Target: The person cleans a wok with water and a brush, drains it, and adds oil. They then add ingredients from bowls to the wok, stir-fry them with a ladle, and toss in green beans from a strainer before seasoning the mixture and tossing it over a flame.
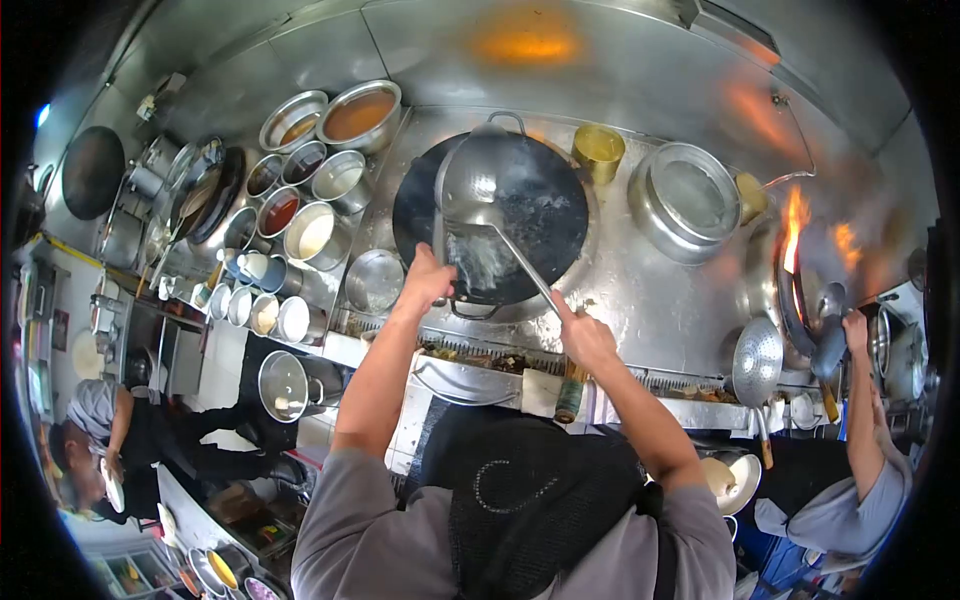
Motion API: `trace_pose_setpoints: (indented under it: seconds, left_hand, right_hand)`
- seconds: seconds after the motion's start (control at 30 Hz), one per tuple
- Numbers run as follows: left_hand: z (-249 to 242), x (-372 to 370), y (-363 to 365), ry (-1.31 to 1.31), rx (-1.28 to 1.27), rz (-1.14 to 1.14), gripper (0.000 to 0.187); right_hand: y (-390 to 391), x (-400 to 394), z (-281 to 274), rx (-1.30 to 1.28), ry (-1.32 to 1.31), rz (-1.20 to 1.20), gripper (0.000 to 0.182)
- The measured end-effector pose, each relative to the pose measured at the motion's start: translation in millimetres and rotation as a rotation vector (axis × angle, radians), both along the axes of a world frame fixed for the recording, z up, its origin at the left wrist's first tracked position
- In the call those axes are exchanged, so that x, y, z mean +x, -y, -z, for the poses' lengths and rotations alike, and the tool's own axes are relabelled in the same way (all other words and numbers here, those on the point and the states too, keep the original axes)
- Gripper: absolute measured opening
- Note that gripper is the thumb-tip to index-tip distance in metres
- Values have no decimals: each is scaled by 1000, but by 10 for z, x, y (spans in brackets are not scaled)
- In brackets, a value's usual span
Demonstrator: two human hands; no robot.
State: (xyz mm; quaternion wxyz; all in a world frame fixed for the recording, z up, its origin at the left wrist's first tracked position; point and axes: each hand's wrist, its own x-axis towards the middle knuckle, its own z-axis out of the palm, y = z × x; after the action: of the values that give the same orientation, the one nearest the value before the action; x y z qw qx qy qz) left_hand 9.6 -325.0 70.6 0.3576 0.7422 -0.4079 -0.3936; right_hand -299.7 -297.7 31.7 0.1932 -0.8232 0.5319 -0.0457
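A big black wok (555, 205) sits on the steel stove, with steam or splashing liquid inside. My right hand (588, 335) is wrapped round the long handle of a metal ladle (525, 265), whose head end lies over the wok. Over the wok's upper left part is a round, shiny metal strainer or lid (470, 180). My left hand (428, 280) is closed at the wok's lower left rim, on a handle that runs up toward this round piece; its exact grip is partly hidden.
Left stand bowls of sauces (358, 112) and a small metal bowl (375, 281). Right are a yellow can (598, 152), a steel pot (686, 200), a perforated skimmer (757, 362) and a flaming wok (790, 290) beside a co-worker's hand (855, 330). Another person (110, 430) stands far left.
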Motion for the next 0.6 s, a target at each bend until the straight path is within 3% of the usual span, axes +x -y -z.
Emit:
trace_pose_setpoints:
  seconds: [0.07, 0.13, 0.2, 0.27, 0.3, 0.37, 0.43, 0.47, 0.5, 0.53, 0.57, 0.6]
  left_hand:
    - [99, 198, -65, 72, -10, -10, 52]
    - [69, 283, -233, 649, -254, 46, 59]
    - [-123, 143, -409, 517, -112, 47, 67]
    - [-42, -58, -563, 467, -63, 94, 69]
    - [127, -66, -591, 402, -168, 92, 70]
    - [198, 98, -685, 304, -432, 75, 62]
    - [31, 256, -919, 238, -372, -94, 58]
    - [278, 538, -1038, 88, -377, -167, 52]
    - [120, 571, -1213, -42, -341, -236, 50]
    - [-47, 619, -1378, -167, -304, -299, 47]
    - [53, 789, -1539, -202, -257, -328, 45]
    - [194, 975, -1711, -237, -208, -357, 43]
  right_hand:
    - [-58, -159, 83, 102, 87, -2, 64]
    - [-218, -312, 12, 99, 235, 23, 63]
    - [-229, -269, -252, 94, 375, 49, 61]
    - [-209, 44, -523, 493, 758, 270, 60]
    - [-159, 165, -552, 596, 826, 306, 61]
    - [-96, 177, -407, 542, 823, 312, 60]
    - [-50, 22, -364, 521, 840, 369, 59]
    - [-51, -132, -313, 376, 876, 392, 58]
    - [-32, -287, -238, 234, 910, 410, 58]
    - [55, -495, -62, 20, 861, 382, 57]
    - [116, -700, -139, 99, 631, 539, 58]
    - [180, -838, -209, -12, 557, 574, 59]
